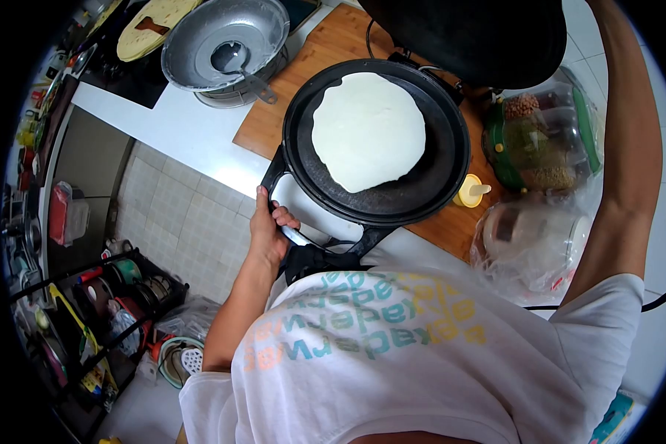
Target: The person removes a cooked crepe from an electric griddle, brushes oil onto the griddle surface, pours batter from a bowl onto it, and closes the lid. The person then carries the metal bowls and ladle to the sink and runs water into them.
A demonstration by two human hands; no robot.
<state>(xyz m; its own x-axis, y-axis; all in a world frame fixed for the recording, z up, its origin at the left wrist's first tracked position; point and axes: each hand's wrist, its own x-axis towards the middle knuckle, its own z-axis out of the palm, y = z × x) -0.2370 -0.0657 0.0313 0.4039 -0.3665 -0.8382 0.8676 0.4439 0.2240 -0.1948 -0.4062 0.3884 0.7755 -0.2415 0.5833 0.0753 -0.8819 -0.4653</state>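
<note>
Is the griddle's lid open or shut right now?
Open: the black lid is raised beyond the griddle, and the pale flatbread lying on the griddle is fully in view.

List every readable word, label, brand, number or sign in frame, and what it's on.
White T-shirt: repeated rows of orange, yellow and teal letters, upside down and creased; no word I can quote with certainty.
Clear plastic bag: red marks, too small to read.
Griddle: no lettering visible.
Nothing else is legible; any print in the cluttered rack is too small or blurred.
</note>
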